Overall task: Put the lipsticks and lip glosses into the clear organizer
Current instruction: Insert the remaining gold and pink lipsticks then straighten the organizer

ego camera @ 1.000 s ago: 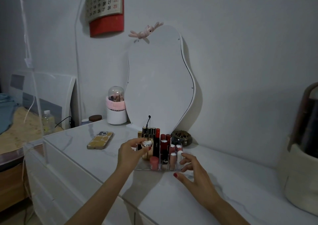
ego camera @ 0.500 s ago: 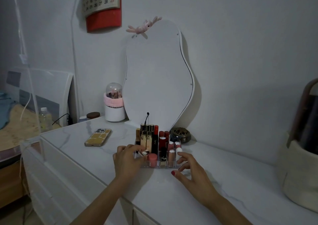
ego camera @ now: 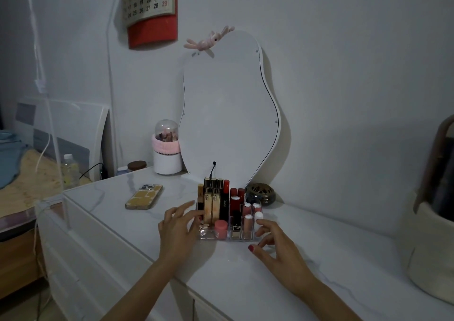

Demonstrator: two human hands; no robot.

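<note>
Flanking the organizer [ego camera: 208,235]: left hand [ego camera: 177,230] open, fingertips touching its side; right hand [ego camera: 276,244] loosely spread, empty, just beside lipsticks [ego camera: 247,219].

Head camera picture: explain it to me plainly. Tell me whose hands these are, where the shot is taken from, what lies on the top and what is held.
There is no machine here. The picture comes from a wide-angle camera worn on a person's head, looking forward and down, so the two bare arms reaching in from below are the wearer's own.

The left hand has its fingers spread against the left side of the clear organizer. The right hand rests at the organizer's front right corner. Neither hand appears to hold anything.

The organizer stands on a white marble-look top and is filled with upright lipsticks and lip glosses. Also on the top: a phone lying flat at the left, a wavy mirror leaning on the wall, a white pot with a clear dome and a small dark round jar.
</note>
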